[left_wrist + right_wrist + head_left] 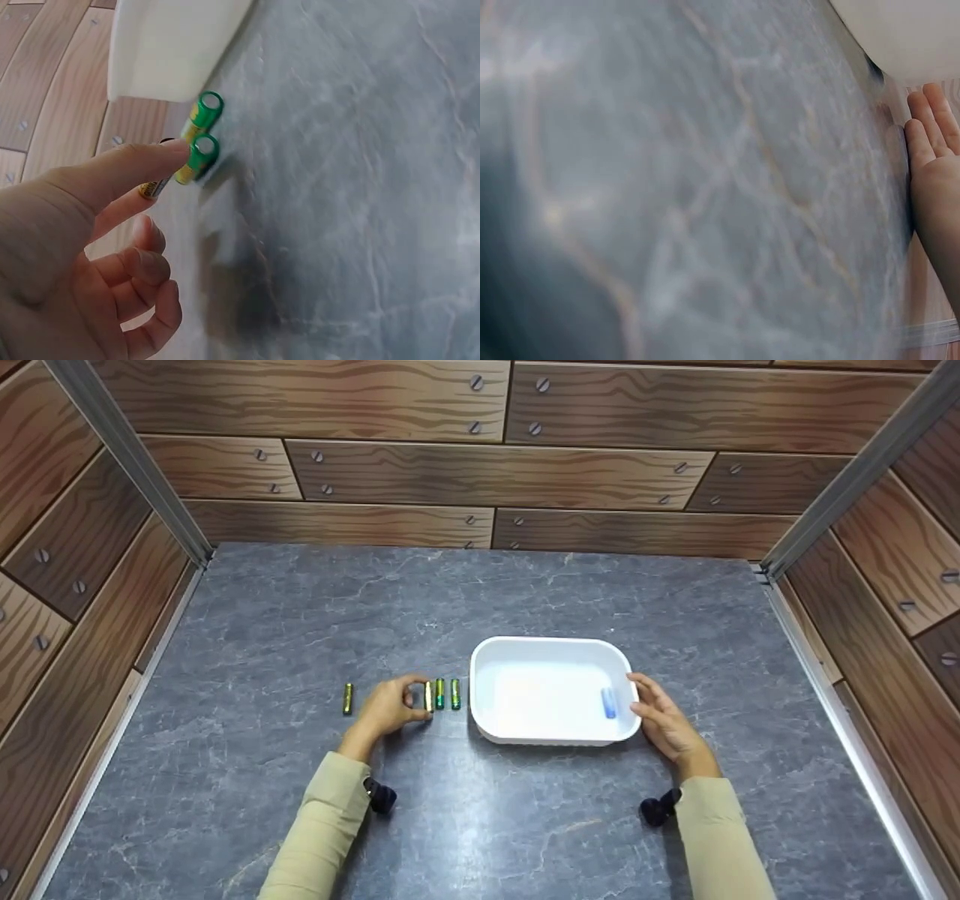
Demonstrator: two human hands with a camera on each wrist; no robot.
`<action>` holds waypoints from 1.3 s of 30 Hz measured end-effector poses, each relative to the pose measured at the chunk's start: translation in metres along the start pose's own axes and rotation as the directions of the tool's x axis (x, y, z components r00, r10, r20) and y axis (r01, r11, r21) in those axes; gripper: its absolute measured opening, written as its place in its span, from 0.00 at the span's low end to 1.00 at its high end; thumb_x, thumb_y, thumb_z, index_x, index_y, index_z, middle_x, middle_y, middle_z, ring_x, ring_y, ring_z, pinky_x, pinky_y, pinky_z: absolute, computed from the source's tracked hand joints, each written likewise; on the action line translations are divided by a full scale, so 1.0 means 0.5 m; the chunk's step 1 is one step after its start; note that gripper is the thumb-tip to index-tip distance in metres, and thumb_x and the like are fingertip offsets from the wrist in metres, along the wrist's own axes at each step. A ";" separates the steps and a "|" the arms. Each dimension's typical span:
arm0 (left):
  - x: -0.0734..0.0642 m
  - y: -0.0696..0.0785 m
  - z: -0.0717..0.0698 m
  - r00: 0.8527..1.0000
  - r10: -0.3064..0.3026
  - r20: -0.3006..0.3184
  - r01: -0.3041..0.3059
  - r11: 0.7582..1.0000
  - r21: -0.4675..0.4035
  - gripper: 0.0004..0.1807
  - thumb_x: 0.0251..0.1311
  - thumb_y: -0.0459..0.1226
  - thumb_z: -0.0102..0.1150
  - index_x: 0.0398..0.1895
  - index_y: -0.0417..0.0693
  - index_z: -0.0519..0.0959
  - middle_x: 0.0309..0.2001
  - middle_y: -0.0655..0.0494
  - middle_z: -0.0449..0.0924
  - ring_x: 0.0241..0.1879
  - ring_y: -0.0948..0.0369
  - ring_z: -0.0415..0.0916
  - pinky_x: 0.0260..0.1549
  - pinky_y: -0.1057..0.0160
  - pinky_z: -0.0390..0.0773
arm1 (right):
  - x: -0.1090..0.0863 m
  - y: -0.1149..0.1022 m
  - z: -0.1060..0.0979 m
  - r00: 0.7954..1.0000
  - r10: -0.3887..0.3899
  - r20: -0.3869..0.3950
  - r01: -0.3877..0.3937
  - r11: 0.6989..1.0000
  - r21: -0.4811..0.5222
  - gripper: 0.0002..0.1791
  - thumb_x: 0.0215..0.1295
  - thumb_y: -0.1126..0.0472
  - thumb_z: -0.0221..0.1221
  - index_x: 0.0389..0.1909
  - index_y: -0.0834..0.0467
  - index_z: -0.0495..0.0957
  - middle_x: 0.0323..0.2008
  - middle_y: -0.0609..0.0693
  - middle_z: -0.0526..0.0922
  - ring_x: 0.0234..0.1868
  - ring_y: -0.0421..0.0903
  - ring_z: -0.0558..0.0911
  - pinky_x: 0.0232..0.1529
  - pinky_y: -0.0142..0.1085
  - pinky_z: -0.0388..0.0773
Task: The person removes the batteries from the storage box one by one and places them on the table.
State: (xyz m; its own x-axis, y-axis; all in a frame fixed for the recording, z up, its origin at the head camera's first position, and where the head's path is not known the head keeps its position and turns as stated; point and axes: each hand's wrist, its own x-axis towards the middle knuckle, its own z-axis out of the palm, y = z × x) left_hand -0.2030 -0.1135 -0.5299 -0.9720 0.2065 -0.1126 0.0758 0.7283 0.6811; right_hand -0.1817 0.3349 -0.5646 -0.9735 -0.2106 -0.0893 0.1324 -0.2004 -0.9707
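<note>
My left hand [390, 706] pinches a battery [428, 697] by its ends between thumb and index finger. In the left wrist view its other fingers curl loosely, and the thumb partly covers the battery. Just right of it two green-and-gold batteries, one nearer [440, 694] and one farther [455, 694], lie side by side. A white plastic tub [551, 736] stands to their right, with a blue battery [608, 703] inside near its right wall. My right hand [667, 724] touches the tub's right rim with thumb and index finger; its other fingers look straight in the right wrist view.
Another green-and-gold battery [348, 699] lies on the grey marbled table [495, 817], left of my left hand. Wood-patterned panels [480, 472] border the back and sides, with metal rails [840, 735] along the side edges.
</note>
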 end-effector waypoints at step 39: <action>0.008 0.023 -0.007 0.998 -0.062 0.020 0.060 0.993 0.102 0.32 0.47 0.39 0.73 0.60 0.52 0.76 0.23 0.61 0.71 0.24 0.64 0.65 0.26 0.66 0.63 | 0.001 0.000 -0.003 0.999 -0.007 0.038 0.007 1.000 0.017 0.24 0.68 0.73 0.48 0.54 0.40 0.71 0.54 0.34 0.76 0.55 0.31 0.75 0.55 0.25 0.72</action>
State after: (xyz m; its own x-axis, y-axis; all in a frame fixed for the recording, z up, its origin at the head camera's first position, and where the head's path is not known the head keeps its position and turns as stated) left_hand -0.2068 -0.1066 -0.5202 -0.9700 0.1740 -0.1696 0.0399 0.8024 0.5955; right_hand -0.1823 0.3362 -0.5652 -0.9667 -0.2452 -0.0737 0.1290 -0.2177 -0.9674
